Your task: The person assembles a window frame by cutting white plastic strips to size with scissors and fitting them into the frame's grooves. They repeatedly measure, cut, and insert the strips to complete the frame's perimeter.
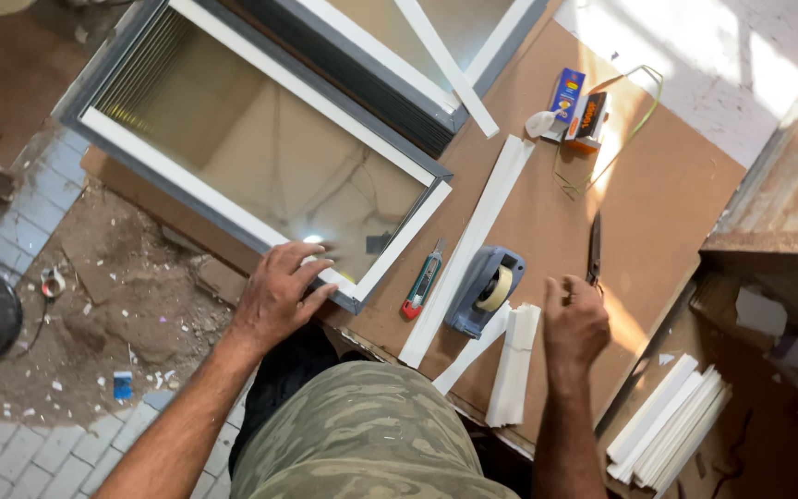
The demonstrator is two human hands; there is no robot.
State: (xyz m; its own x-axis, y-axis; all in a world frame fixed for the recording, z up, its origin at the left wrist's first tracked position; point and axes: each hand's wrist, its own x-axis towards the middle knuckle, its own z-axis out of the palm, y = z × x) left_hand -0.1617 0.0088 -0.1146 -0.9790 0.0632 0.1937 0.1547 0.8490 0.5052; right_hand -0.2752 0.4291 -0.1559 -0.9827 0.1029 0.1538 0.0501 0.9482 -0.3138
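Glazed window frame (260,139) flat on brown tabletop (658,194), pinned at near corner under left hand (279,296), fingers (311,270) spread flat on white edging. Right hand (574,322) loosely curled, apparently empty, beside grey tape dispenser (484,288), white strips (514,365) just left. Beyond right fingers: black tool (594,248), then small blue box (566,96) and orange-black box (589,120).
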